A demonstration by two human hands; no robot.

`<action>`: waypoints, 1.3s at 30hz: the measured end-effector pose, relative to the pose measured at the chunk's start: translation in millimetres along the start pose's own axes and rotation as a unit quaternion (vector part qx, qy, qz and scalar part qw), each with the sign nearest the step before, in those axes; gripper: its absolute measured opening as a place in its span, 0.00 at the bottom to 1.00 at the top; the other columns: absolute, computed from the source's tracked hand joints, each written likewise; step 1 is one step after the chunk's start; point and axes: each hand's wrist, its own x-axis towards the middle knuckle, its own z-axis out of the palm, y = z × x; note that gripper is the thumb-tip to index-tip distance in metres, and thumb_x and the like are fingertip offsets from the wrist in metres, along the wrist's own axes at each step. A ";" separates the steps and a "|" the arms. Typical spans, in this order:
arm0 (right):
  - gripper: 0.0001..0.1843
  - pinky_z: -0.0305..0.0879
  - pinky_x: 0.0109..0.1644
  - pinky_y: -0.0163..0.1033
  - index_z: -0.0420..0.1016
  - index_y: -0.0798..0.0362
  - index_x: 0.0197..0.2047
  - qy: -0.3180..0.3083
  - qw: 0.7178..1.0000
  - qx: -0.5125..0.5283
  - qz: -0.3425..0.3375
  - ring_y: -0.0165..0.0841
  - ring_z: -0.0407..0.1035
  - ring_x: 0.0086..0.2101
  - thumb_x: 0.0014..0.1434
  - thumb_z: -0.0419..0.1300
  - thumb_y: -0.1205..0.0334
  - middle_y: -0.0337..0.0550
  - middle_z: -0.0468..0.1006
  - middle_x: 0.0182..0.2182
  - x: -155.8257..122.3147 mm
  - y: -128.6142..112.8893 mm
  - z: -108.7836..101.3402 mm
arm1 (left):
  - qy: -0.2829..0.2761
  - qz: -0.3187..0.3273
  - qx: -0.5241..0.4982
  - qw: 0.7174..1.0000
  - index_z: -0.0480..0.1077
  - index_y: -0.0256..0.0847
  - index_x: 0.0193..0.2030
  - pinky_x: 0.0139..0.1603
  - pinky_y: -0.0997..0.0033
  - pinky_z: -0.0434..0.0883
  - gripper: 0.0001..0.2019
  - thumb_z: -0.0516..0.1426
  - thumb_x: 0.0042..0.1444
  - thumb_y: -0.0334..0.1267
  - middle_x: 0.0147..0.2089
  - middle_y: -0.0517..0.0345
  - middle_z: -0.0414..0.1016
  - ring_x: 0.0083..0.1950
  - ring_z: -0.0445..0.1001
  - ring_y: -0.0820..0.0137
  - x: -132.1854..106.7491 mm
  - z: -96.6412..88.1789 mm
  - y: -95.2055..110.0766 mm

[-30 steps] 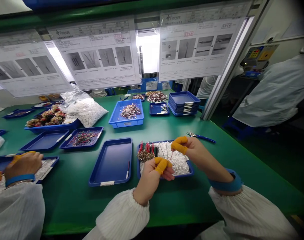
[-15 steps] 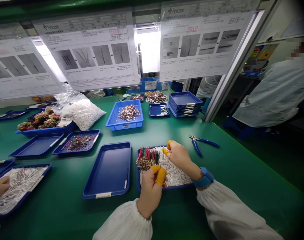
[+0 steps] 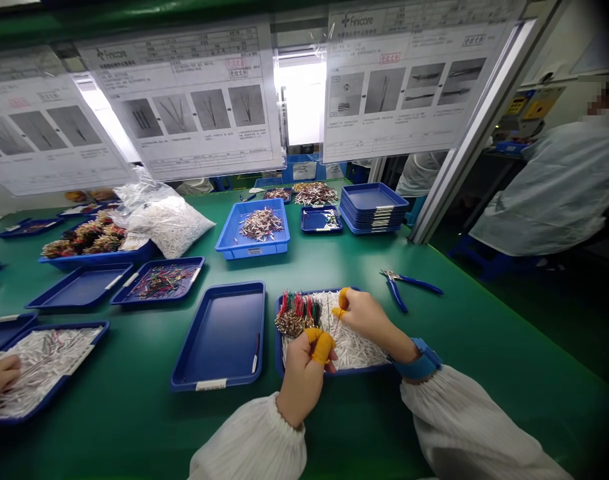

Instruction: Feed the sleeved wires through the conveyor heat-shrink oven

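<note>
My left hand (image 3: 304, 373), in yellow finger cots, pinches the lower ends of thin wires over the near side of a blue tray. A dark wire (image 3: 328, 312) stands up from this grip, and a red wire (image 3: 337, 327) slants toward my other hand. My right hand (image 3: 367, 319), also in yellow cots, has its thumb and forefinger closed at the red wire's upper end; the exact contact is small. Beneath both hands, the tray (image 3: 329, 375) holds white sleeve-like pieces (image 3: 361, 350) and a bundle of red, green and black wires with brass-coloured ends (image 3: 294, 313).
Left of my hands lies a blue tray (image 3: 219, 333) with one wire piece. Blue-handled cutters (image 3: 409, 285) lie at right. Behind stand a light-blue bin (image 3: 254, 251), stacked trays (image 3: 374, 207) and a plastic bag (image 3: 169, 220). A co-worker's hand (image 3: 1, 380) rests over a tray at far left.
My right hand has come down slightly, its thumb and forefinger now at the red wire's tip. My left hand keeps its pinch. The whole view has shifted a little.
</note>
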 end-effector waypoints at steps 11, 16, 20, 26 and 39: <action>0.08 0.60 0.29 0.35 0.64 0.54 0.27 0.002 0.943 0.332 -0.030 0.30 0.65 0.27 0.42 0.60 0.63 0.39 0.70 0.24 -2.4 16.4 -5.6 | 0.034 -0.001 -0.005 0.999 0.65 0.35 0.29 0.25 0.77 0.65 0.08 0.52 0.53 0.39 0.24 0.60 0.68 0.22 0.65 0.78 0.9 0.1 -0.7; 0.20 0.57 0.26 0.33 0.67 0.54 0.33 -0.051 0.876 0.480 -0.013 0.26 0.62 0.23 0.38 0.67 0.56 0.35 0.69 0.21 -14.3 3.6 -18.0 | 0.046 0.024 -0.004 0.999 0.66 0.35 0.29 0.28 0.75 0.66 0.10 0.52 0.54 0.41 0.27 0.58 0.69 0.24 0.67 0.77 2.5 0.2 -5.0; 0.25 0.56 0.25 0.33 0.71 0.54 0.42 -0.078 0.855 0.513 -0.029 0.23 0.59 0.21 0.39 0.68 0.56 0.33 0.69 0.20 -21.4 -7.4 -20.5 | 0.050 0.034 0.012 0.998 0.68 0.35 0.29 0.29 0.75 0.66 0.12 0.51 0.55 0.42 0.26 0.58 0.69 0.26 0.67 0.76 1.6 -0.8 -3.7; 0.18 0.64 0.34 0.37 0.77 0.54 0.33 -0.025 0.836 0.549 0.015 0.29 0.67 0.29 0.37 0.69 0.57 0.41 0.76 0.26 -21.0 -4.6 -17.3 | 0.046 0.029 0.033 0.998 0.67 0.35 0.29 0.30 0.75 0.66 0.11 0.51 0.55 0.40 0.26 0.58 0.69 0.25 0.67 0.76 0.5 -1.5 0.6; 0.16 0.69 0.38 0.42 0.76 0.53 0.32 0.041 0.786 0.616 0.038 0.33 0.71 0.29 0.37 0.69 0.57 0.42 0.77 0.26 -25.0 -1.9 -23.0 | 0.002 0.015 0.054 0.998 0.66 0.36 0.28 0.29 0.74 0.66 0.12 0.52 0.54 0.43 0.27 0.58 0.69 0.25 0.68 0.75 1.0 -0.9 -5.9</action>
